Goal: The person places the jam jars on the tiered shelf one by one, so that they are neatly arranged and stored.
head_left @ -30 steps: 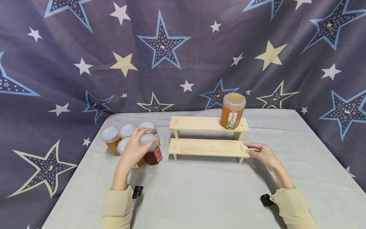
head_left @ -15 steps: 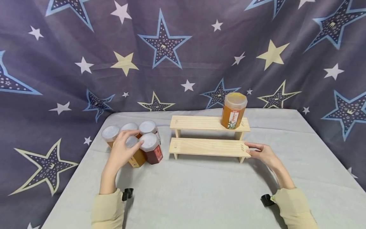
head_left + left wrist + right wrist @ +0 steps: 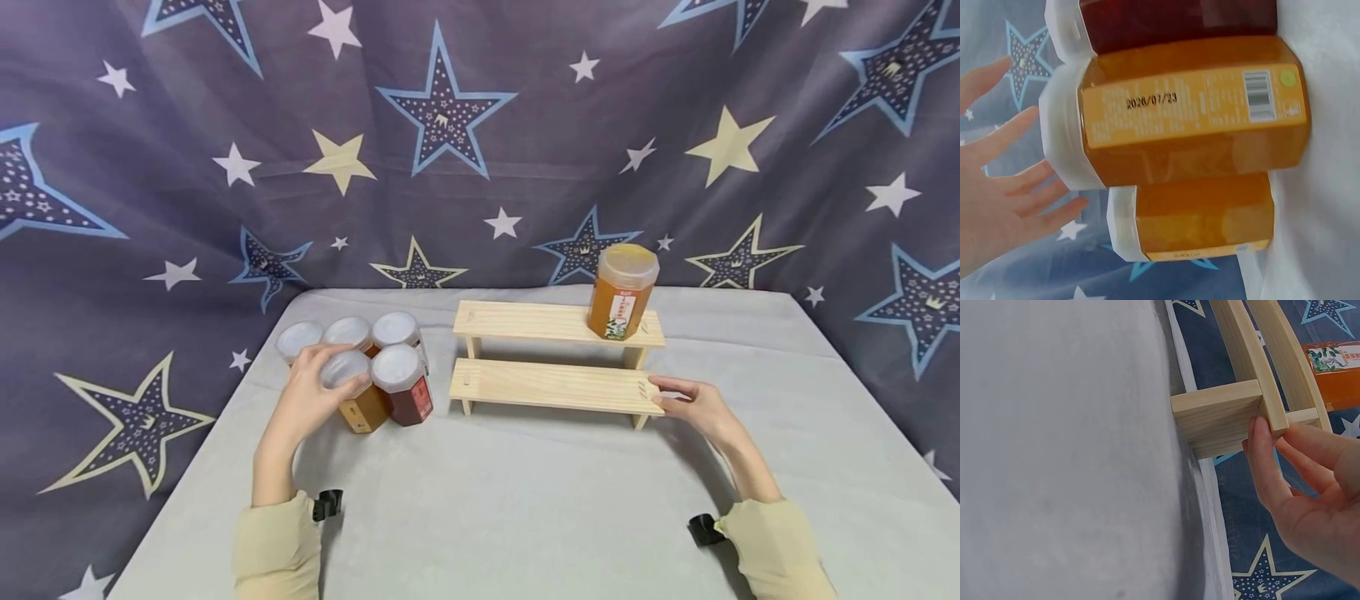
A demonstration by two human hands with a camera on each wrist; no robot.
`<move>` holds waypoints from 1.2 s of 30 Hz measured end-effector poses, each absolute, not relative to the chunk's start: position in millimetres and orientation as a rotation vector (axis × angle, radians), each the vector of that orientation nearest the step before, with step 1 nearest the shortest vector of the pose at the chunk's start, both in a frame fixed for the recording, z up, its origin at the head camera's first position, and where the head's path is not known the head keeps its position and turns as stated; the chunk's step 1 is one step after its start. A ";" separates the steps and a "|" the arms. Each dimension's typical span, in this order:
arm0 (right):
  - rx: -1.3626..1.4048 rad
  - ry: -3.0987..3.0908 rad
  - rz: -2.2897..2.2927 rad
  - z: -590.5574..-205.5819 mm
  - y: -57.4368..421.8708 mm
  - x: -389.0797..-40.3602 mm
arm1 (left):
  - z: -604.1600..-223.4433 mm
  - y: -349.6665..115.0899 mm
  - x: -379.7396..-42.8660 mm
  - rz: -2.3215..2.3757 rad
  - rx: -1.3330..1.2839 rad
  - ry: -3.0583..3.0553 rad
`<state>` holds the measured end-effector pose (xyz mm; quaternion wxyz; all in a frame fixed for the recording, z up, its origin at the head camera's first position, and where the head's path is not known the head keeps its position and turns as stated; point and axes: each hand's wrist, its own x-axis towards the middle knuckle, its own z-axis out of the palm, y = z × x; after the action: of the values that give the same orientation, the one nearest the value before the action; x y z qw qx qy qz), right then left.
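My left hand (image 3: 302, 402) curves over the white lid of a hexagonal amber jar (image 3: 364, 410) at the front of a jar cluster. In the left wrist view its fingers (image 3: 1013, 140) are spread beside the lid of that labelled jar (image 3: 1191, 112). A dark red jar (image 3: 408, 403) stands directly right of it. My right hand (image 3: 702, 414) pinches the right end of the lower board (image 3: 555, 385) of a two-step wooden shelf, thumb and fingers on its edge (image 3: 1275, 409). An amber jar (image 3: 621, 307) stands on the upper board (image 3: 517, 318), at its right.
Behind the front jars stand more lidded jars, among them one at the left (image 3: 300, 340), one in the middle (image 3: 348, 332) and one at the right (image 3: 397, 327). A grey cloth (image 3: 510, 517) covers the table, and a star-print curtain (image 3: 480, 200) hangs behind.
My left hand has moved left from the dark red jar's lid to the amber jar's lid. My right hand has stayed at the shelf's end. The head view has shifted slightly.
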<state>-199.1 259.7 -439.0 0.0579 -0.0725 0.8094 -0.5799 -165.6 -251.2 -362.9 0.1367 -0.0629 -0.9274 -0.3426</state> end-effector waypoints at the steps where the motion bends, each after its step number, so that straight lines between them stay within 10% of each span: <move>1: -0.213 2.460 -1.753 -439.4 260.5 -198.5 | -363.1 -252.3 -166.5 -0.993 -0.174 -2.696; 36: -0.248 2.400 -1.805 -449.0 264.6 -201.4 | -387.5 -269.3 -181.5 -1.040 -0.191 -2.772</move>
<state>-201.4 264.6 -449.0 0.0644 -0.0821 0.7948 -0.5978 -181.5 -269.3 -387.5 0.0871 -0.0643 -0.9308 -0.3491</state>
